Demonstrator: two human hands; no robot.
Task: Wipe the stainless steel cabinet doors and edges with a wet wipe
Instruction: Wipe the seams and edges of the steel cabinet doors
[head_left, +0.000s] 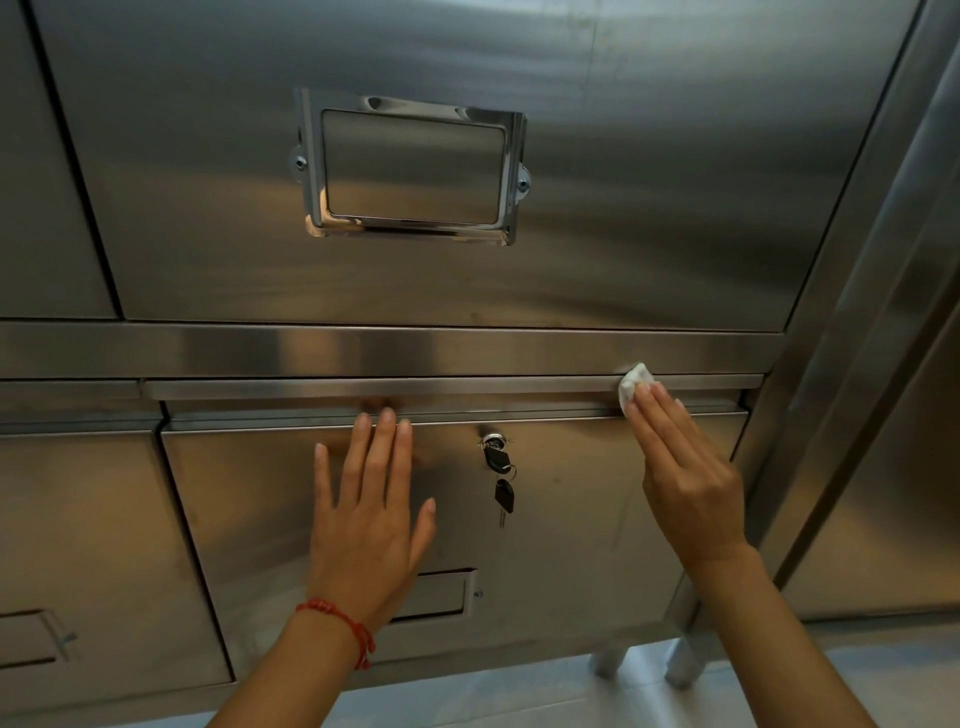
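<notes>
A stainless steel cabinet fills the view. Its lower door (571, 499) has a long handle rail (363, 388) along its top edge. My right hand (685, 467) presses a small white wet wipe (632, 382) with straight fingers against the right end of that rail. My left hand (369, 499) lies flat on the lower door, fingers spread, fingertips just under the rail. A red cord bracelet sits on my left wrist. The upper door (649, 182) carries a shiny label holder (413, 166).
A lock (492, 442) with a bunch of black-headed keys (503, 488) hangs between my hands. More steel doors stand at left (78, 519). A steel upright (857, 338) borders the right side. Cabinet legs (608, 660) stand on a pale floor below.
</notes>
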